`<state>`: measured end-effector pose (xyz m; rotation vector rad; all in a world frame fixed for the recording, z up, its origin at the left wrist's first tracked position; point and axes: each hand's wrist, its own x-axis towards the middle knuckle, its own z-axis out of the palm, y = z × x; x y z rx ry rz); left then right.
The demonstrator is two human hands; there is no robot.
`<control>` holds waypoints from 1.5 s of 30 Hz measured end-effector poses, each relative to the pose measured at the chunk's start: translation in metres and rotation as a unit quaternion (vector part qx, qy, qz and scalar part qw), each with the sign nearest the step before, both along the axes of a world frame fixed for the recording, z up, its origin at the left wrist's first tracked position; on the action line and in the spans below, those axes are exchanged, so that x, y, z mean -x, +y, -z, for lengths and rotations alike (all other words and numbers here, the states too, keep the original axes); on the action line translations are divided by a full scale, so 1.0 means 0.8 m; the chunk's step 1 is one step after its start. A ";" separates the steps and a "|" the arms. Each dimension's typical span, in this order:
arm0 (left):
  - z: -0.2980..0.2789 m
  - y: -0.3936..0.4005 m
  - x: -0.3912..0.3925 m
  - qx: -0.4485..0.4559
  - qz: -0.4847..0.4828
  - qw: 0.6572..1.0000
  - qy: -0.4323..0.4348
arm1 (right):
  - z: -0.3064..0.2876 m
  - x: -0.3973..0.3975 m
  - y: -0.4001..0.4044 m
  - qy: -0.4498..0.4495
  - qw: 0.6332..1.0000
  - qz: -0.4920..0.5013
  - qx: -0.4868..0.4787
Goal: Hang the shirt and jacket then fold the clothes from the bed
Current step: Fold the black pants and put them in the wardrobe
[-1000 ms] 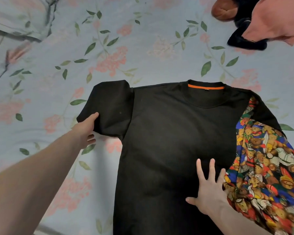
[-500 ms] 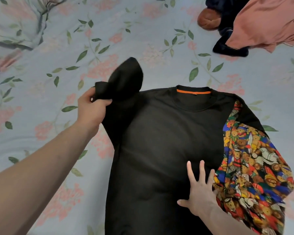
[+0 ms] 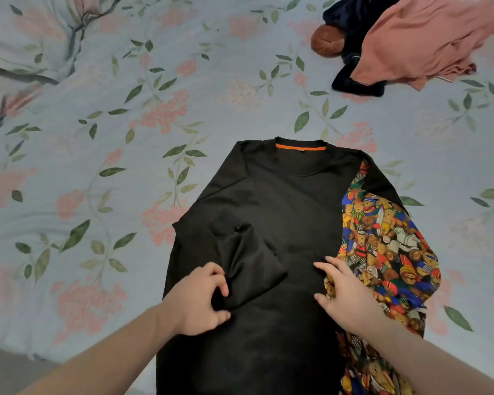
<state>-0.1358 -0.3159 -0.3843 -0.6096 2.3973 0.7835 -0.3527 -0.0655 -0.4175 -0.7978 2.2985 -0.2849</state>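
- Flat on the floral bed [image 3: 183, 81] lies a black shirt [image 3: 297, 212], its left sleeve [image 3: 246, 260] folded across the chest.
- Left hand [image 3: 200, 302] pinches that sleeve's end with curled fingers.
- Right hand [image 3: 345, 292], fingers straight, rests at the shirt's right edge, over a teddy-bear print garment [image 3: 388, 252].
- Far right, a pink garment [image 3: 422, 41] tops dark clothes [image 3: 354, 84].

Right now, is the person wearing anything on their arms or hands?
No. Both forearms are bare as far as the picture shows, with no sleeves in view. The left hand and right hand have no gloves, rings, watch or bracelets that I can see.
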 end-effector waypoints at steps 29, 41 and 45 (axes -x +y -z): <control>-0.044 0.208 -0.015 -0.130 -0.099 0.982 0.098 | -0.013 -0.054 0.163 -0.079 0.993 0.085 -0.021; -0.029 0.183 0.026 0.039 -0.173 0.984 0.018 | -0.003 -0.084 0.143 -0.051 0.993 0.027 -0.100; 0.003 0.187 0.034 0.018 -0.048 0.996 -0.069 | 0.001 -0.095 0.138 0.005 0.991 -0.015 -0.133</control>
